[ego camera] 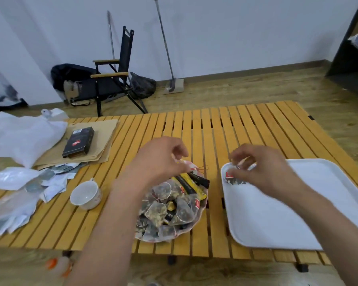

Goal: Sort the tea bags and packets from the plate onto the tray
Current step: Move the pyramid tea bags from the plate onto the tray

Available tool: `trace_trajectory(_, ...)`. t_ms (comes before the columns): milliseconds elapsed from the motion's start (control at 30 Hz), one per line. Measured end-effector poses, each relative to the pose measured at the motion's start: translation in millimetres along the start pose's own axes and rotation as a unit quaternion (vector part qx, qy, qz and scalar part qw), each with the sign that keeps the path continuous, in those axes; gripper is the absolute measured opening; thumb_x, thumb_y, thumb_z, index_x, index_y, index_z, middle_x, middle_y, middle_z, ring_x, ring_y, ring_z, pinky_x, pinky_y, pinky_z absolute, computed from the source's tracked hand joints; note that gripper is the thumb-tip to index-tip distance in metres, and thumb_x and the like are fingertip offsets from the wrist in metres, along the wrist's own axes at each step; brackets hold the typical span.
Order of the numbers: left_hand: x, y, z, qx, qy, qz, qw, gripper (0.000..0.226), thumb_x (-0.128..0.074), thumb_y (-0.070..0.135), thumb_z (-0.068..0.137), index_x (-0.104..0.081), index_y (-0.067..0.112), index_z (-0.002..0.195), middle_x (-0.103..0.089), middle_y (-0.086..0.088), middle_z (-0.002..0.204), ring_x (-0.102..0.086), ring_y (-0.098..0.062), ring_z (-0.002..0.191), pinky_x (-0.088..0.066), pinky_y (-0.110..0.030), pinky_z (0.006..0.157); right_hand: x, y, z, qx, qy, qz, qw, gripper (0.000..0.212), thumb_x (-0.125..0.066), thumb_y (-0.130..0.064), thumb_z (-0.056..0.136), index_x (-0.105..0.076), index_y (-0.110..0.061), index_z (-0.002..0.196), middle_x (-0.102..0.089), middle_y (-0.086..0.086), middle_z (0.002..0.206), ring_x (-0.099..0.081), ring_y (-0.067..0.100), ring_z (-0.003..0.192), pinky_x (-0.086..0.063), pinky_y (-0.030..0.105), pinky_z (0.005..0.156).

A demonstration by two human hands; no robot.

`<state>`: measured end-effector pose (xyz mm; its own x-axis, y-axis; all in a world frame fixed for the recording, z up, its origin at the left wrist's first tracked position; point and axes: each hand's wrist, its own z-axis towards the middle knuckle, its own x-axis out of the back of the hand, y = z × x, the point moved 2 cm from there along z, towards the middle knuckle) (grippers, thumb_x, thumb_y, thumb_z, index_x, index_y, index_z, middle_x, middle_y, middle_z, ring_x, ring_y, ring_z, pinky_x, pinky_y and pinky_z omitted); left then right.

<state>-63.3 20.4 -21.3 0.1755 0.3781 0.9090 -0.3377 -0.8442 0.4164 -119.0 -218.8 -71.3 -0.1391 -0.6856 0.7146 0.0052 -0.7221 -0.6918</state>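
**Set one bag down flat, lift the next by its tag**

Nearest the person, under the left forearm, the plate [157, 240] is heaped with mesh tea bags [167, 207]. Flat black-and-yellow packets [191, 185] lie on its far side, just below the left hand's fingers. To the right of that, under the right forearm, the white tray [287, 213] lies almost bare.

The hands are apart, each closed on something. The right hand [262, 170] has its fingers curled round one tea bag [233, 179], low over the tray's far left corner; blur hides whether the bag touches the tray yet. The left hand [159, 157] hovers over the far edge of the plate and appears to pinch a small tag [191, 166] with a thin red string, though the blur leaves this uncertain.

My judgement: the step in hand is placing the first bag. It should go tight into that corner with its string tucked alongside, so later bags can line up beside it and the packets can take a separate part of the tray. The left hand would do well to lift slowly and straight up, since strings in a heap tangle and can drag neighbouring bags off the rim onto the slatted table [215, 129].

Left of the left hand stands a white cup [85, 196], and beyond it a black box [79, 144] on brown paper.
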Motion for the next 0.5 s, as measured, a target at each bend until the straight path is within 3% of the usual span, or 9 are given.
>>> trace_trajectory(67,16,-24,-11,0.077,-0.075,-0.023,0.994,0.036,-0.095,0.036,0.066,-0.072,0.030,0.093,-0.068,0.010,0.097,-0.062,-0.007,0.078,-0.047,-0.026,0.064,-28,-21,-9,0.040,-0.115,0.015,0.992,0.034,-0.088,-0.039,0.075,-0.066,-0.043,0.100,-0.069,-0.021,0.098,-0.066,-0.002,0.078,-0.050,0.014,0.061)
trace_trajectory(133,20,-38,-20,0.138,-0.142,-0.027,0.980,0.046,-0.100,0.032,0.056,-0.074,0.029,0.095,-0.068,0.006,0.104,-0.064,-0.009,0.078,-0.050,-0.028,0.065,-51,-32,-15,0.070,-0.176,0.001,0.982,0.048,-0.089,-0.044,0.071,-0.068,-0.040,0.114,-0.066,-0.021,0.109,-0.066,-0.001,0.080,-0.054,0.016,0.067)
trace_trajectory(233,14,-41,-25,0.159,-0.198,-0.029,0.967,0.054,-0.101,0.023,0.056,-0.075,0.030,0.103,-0.066,0.006,0.113,-0.065,-0.006,0.084,-0.057,-0.027,0.069,-72,-40,-19,0.127,-0.207,-0.050,0.969,0.074,-0.089,-0.053,0.065,-0.058,-0.043,0.131,-0.051,-0.020,0.129,-0.064,0.002,0.085,-0.057,0.031,0.080)
trace_trajectory(333,14,-36,-26,0.152,-0.226,-0.027,0.962,0.068,-0.102,0.031,0.053,-0.071,0.034,0.113,-0.065,0.009,0.116,-0.064,-0.007,0.096,-0.053,-0.027,0.074,-79,-42,-23,0.161,-0.222,-0.085,0.958,0.082,-0.087,-0.060,0.063,-0.051,-0.048,0.135,-0.039,-0.021,0.135,-0.059,0.005,0.096,-0.054,0.029,0.083)
trace_trajectory(433,11,-35,-24,0.166,-0.216,-0.023,0.962,0.060,-0.101,0.025,0.056,-0.073,0.030,0.108,-0.064,0.005,0.116,-0.065,-0.013,0.095,-0.053,-0.027,0.070,-81,-41,-28,0.176,-0.211,-0.125,0.953,0.071,-0.083,-0.062,0.067,-0.053,-0.048,0.131,-0.037,-0.021,0.136,-0.059,0.008,0.101,-0.054,0.031,0.083)
trace_trajectory(500,5,-34,-21,0.161,-0.194,-0.010,0.968,0.038,-0.097,0.018,0.065,-0.077,0.025,0.097,-0.067,0.004,0.107,-0.064,-0.011,0.086,-0.050,-0.026,0.062,-84,-41,-31,0.191,-0.177,-0.126,0.957,0.047,-0.077,-0.053,0.079,-0.062,-0.045,0.122,-0.043,-0.020,0.131,-0.062,0.009,0.098,-0.055,0.034,0.080)
